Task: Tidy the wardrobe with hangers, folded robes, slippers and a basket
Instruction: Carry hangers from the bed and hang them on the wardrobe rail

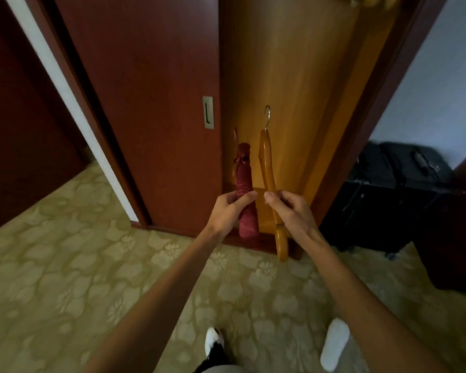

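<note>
No words or labels can be read anywhere in this view.

The person is standing in front of the open wardrobe (288, 76) and holding two hangers up, side by side. The left hand (230, 211) is gripping a red padded hanger (244, 184). Its fingers are curling around the soft middle part. This hanger is covered in dark red cloth that is looking smooth and puffy, with a little bow tied near the top. Its hook is too thin and blurry to see well.

The right hand (291, 212) is gripping a wooden hanger (269, 170). The fingers and thumb are pinching around the long arm of it. The wood is shiny and honey yellow, with a gentle curve and a rounded end hanging below the hand. A silver metal hook (267, 117) is sticking up at the top.

Both hangers are pointing up and down, just beside each other, in front of the yellow wood inside the wardrobe. To the left, the dark red sliding door (145, 103) is showing a small metal pull (208, 112). The carpet (65, 265) has a pale flower pattern. A black suitcase (398, 168) is sitting far right. Two white slippers (334, 348) are on the person's feet at the near edge.
</note>
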Available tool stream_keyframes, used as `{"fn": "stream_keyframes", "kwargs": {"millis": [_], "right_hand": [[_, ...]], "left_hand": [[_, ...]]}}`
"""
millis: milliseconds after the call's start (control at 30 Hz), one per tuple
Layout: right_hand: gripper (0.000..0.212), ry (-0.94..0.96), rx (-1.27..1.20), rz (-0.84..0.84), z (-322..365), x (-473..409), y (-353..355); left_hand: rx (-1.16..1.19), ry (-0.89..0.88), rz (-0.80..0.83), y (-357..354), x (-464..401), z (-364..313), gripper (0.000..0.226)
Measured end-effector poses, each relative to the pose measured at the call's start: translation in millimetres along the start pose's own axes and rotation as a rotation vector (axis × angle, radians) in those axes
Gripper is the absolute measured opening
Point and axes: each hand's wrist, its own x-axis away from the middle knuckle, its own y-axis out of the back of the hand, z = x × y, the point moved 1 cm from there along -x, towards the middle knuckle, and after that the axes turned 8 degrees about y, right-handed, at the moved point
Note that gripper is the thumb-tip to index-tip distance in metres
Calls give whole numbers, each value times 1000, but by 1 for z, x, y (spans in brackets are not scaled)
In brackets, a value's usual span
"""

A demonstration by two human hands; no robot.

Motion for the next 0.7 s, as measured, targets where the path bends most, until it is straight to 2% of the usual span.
{"fn": "stream_keyframes", "kwargs": {"millis": [100, 267, 367, 567, 700], "right_hand": [[42, 0, 32, -33, 15, -75, -2], [30, 38, 62, -120, 38, -184, 9], [35, 59, 112, -169, 47, -242, 21], [38, 109, 105, -244, 83, -363, 58], [43, 172, 109, -272, 116, -444, 84]], "left_hand": [[-65, -38, 24, 19, -64, -45, 63], [-138, -80, 74, 28, -151, -122, 44], [-158, -119, 86, 26, -197, -163, 42], [-179, -200, 106, 12, -294, -265, 46], [-167, -263, 80, 2, -352, -346, 62]]}}
